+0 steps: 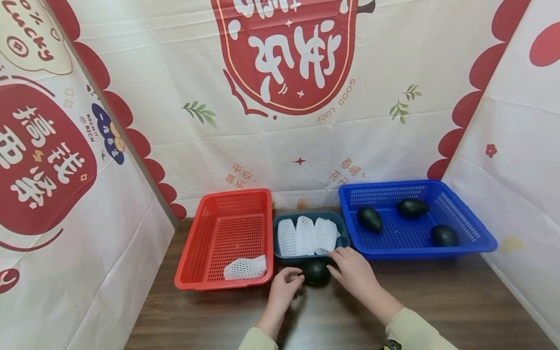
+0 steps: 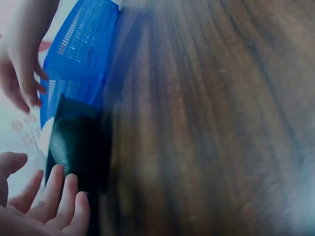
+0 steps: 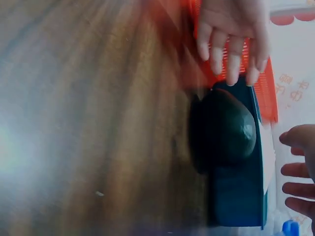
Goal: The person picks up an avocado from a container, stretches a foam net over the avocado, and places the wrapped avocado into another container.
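A dark green avocado (image 1: 316, 272) lies on the wooden table, against the front of a small teal tray (image 1: 280, 257). On its left is my left hand (image 1: 283, 290), fingers relaxed, fingertips near its side; in the left wrist view those fingers (image 2: 53, 199) look loosely spread. My right hand (image 1: 356, 272) hovers on the other side by the tray's front rim, and its fingers (image 3: 298, 189) stand apart in the right wrist view. Neither hand grips the avocado; whether a fingertip touches it I cannot tell. Several white foam net sleeves (image 1: 305, 236) stand side by side in the tray.
On the left, a red basket (image 1: 268, 218) contains one white foam net (image 1: 245, 268); whether anything is inside the net I cannot tell. A blue basket (image 1: 420, 253) on the right holds three avocados (image 1: 413, 208). Printed cloth walls (image 1: 280, 160) border the table's back and sides.
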A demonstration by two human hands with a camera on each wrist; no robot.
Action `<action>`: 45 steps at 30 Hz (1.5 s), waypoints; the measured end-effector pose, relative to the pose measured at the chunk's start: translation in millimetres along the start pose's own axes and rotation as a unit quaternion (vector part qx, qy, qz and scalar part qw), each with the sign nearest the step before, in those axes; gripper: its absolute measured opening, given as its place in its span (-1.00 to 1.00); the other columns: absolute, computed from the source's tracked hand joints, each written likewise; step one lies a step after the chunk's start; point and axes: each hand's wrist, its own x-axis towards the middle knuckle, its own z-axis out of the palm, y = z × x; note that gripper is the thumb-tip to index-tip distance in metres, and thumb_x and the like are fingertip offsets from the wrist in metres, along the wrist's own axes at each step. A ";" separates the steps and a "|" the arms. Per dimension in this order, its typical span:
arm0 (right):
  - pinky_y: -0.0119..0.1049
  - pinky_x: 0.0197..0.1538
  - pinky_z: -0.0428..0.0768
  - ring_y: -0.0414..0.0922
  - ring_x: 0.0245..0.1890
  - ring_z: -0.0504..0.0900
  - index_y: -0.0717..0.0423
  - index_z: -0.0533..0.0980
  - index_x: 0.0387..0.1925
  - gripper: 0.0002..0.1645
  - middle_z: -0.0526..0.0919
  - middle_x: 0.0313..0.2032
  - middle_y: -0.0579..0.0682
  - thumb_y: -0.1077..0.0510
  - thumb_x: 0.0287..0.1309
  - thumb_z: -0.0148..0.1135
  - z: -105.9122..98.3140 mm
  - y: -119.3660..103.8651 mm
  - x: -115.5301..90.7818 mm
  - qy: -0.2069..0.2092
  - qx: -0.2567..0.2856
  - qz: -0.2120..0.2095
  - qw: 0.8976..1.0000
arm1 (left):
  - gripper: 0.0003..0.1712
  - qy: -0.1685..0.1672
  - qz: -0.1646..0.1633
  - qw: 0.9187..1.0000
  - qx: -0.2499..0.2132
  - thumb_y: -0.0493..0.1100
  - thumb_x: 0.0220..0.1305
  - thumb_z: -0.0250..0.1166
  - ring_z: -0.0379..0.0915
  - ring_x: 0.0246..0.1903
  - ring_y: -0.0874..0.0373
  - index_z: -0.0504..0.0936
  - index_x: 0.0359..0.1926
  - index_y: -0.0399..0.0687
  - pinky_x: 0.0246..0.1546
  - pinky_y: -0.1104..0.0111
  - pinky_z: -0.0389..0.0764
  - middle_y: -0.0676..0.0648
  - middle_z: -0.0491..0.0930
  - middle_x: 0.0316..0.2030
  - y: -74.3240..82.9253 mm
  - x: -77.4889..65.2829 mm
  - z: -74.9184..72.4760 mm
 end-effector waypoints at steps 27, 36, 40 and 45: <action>-0.17 -0.64 0.46 0.00 -0.61 0.49 0.12 0.51 -0.63 -0.80 0.49 -0.65 0.03 0.30 -0.08 0.40 10.9 24.7 44.0 -0.011 -0.116 -0.009 0.993 | -0.79 0.012 0.279 0.869 0.409 -0.09 0.30 0.30 0.56 -0.17 0.23 0.71 -0.07 0.07 -0.10 0.33 0.60 0.07 0.67 -0.17 60.8 3.3 -14.3; -0.20 -0.56 0.54 -0.03 -0.55 0.57 0.17 0.64 -0.38 -0.91 0.59 -0.56 0.02 0.29 -0.01 0.40 -21.7 24.9 54.1 0.025 -0.082 0.012 0.996 | -0.78 0.004 0.288 0.861 0.420 -0.07 0.31 0.29 0.56 -0.14 0.20 0.70 -0.07 0.06 -0.08 0.31 0.59 0.05 0.66 -0.15 64.1 2.5 -19.2; -0.23 -0.53 0.56 -0.06 -0.52 0.59 0.17 0.66 -0.33 -0.89 0.63 -0.50 0.01 0.29 0.03 0.37 -31.8 24.6 52.1 0.031 -0.080 -0.010 0.996 | -0.79 0.004 0.299 0.857 0.419 -0.06 0.32 0.27 0.56 -0.13 0.19 0.70 -0.07 0.05 -0.07 0.30 0.59 0.05 0.66 -0.15 67.0 4.6 -23.8; -0.21 -0.46 0.62 -0.07 -0.46 0.63 0.16 0.65 -0.31 -0.87 0.67 -0.41 0.00 0.30 0.03 0.38 -45.2 24.7 47.4 0.079 -0.060 -0.033 0.995 | -0.78 0.006 0.314 0.852 0.418 -0.08 0.31 0.28 0.56 -0.13 0.17 0.69 -0.06 0.03 -0.08 0.28 0.59 0.03 0.65 -0.14 72.0 6.7 -28.3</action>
